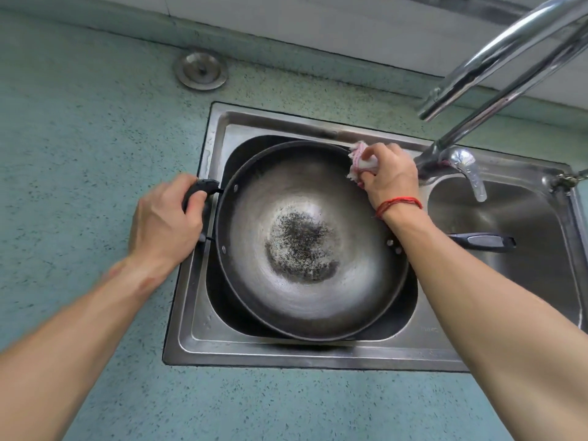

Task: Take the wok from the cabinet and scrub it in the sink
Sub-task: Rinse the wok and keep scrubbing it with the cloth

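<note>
Wok sits in the left basin of the steel sink, nearly filling it. Its long axis runs left to right: the black helper handle is at the sink's left edge, and the long handle reaches over the divider into the right basin.

The left hand is curled round the helper handle, seemingly to steady the pan. The right hand, with a red string at its wrist, clutches a bunched pink-and-white cloth against the wok's far-right rim, near the sink's back edge.

A dark speckled patch covers the bowl's bottom, down and near-left of the cloth. The right hand is nearer to it, with nothing between.

A small tap stands just beside that hand and might be knocked on a wide stroke. The tall faucet arches above the back right. A strainer plug lies on the teal counter beyond the sink's back left corner.
</note>
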`<action>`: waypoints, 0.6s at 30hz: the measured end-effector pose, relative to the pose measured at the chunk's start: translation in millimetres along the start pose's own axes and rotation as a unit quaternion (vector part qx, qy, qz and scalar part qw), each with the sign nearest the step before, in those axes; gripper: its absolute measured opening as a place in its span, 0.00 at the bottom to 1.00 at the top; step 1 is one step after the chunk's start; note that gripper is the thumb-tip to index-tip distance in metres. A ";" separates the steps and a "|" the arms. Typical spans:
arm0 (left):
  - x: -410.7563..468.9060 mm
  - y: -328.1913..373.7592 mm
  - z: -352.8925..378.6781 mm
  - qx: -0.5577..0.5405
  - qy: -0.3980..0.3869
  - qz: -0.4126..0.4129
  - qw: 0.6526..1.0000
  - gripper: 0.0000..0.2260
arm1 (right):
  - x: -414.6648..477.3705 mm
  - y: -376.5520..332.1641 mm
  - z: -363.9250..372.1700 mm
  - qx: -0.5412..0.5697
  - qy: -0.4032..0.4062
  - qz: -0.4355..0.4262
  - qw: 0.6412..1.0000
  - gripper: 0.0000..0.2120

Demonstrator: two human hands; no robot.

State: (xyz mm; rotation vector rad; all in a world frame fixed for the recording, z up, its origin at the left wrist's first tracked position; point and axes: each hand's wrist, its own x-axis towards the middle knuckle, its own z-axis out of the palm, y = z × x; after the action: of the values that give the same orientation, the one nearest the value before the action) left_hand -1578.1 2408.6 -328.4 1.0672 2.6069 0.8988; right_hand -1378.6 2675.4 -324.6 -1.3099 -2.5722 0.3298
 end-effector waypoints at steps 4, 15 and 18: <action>0.9 -1.8 0.5 -0.002 0.002 -0.003 1.000 0.09 | 24.8 -37.0 12.0 0.007 -0.010 -0.061 0.998 0.11; -0.9 -2.8 4.0 0.005 -0.005 -0.017 1.000 0.09 | 13.6 -126.1 44.1 0.094 -0.012 -0.313 0.945 0.07; -0.2 -2.7 4.0 0.011 -0.003 -0.016 1.000 0.09 | -3.5 -139.2 53.2 0.123 -0.015 -0.389 0.913 0.07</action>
State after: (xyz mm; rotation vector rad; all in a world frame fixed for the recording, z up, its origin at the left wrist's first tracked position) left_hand -1577.9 2408.9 -333.2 1.0293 2.6283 0.8601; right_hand -1498.9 2587.8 -333.1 -0.1418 -2.7059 0.4833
